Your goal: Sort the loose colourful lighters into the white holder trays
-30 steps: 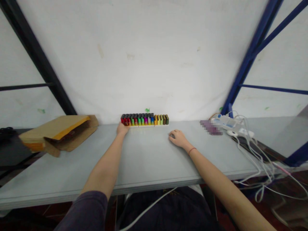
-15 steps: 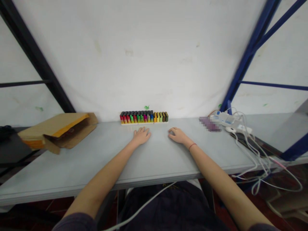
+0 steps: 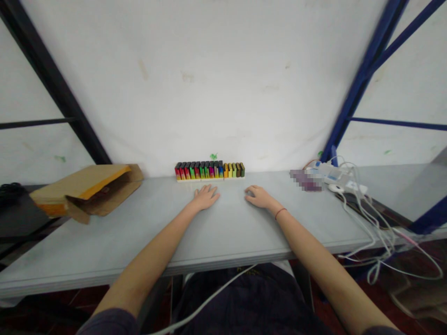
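Observation:
Against the wall stand several upright lighters (image 3: 199, 170) in a row of white trays, red, green and blue ones with black tops. At the right end of the row are yellow and dark-coloured lighters (image 3: 234, 170). My left hand (image 3: 206, 197) lies flat on the grey table (image 3: 223, 228), fingers spread, just in front of the lighters and apart from them. My right hand (image 3: 258, 196) rests on the table to the right, fingers loosely curved, with nothing seen in it. A thin red band circles my right wrist.
An open cardboard box (image 3: 91, 188) lies on its side at the left. Tangled white cables (image 3: 375, 228), a power strip (image 3: 331, 173) and a blurred purple patch (image 3: 305, 180) are at the right. Black and blue metal frame posts (image 3: 356, 93) flank the table.

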### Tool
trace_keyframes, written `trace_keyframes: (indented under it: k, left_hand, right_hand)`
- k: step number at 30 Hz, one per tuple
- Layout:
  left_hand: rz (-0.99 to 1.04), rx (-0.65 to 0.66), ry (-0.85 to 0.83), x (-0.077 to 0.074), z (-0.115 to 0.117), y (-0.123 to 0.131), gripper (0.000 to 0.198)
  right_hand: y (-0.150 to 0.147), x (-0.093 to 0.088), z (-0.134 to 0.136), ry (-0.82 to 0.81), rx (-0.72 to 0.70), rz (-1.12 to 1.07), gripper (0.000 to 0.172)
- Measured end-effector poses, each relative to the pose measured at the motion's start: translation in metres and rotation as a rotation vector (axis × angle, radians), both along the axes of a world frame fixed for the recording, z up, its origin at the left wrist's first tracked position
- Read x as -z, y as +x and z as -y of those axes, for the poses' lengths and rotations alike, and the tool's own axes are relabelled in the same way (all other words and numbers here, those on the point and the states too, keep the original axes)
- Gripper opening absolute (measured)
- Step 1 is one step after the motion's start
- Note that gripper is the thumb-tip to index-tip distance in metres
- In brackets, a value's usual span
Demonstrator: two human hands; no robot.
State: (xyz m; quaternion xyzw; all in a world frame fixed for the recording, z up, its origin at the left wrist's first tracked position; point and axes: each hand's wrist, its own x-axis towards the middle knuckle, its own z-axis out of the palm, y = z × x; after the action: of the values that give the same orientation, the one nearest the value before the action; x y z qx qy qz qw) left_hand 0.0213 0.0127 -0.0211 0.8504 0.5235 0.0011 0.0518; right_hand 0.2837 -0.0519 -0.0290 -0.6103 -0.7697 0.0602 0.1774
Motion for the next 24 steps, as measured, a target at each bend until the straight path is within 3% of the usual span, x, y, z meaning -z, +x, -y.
trace_keyframes:
  k: [24]
  left_hand:
    - [-0.007, 0.004, 0.025, 0.0031, -0.0011, -0.0014, 0.057]
  right_hand:
    - [-0.0009, -0.0035, 0.0022, -0.012, 0.006, 0.006, 0.036]
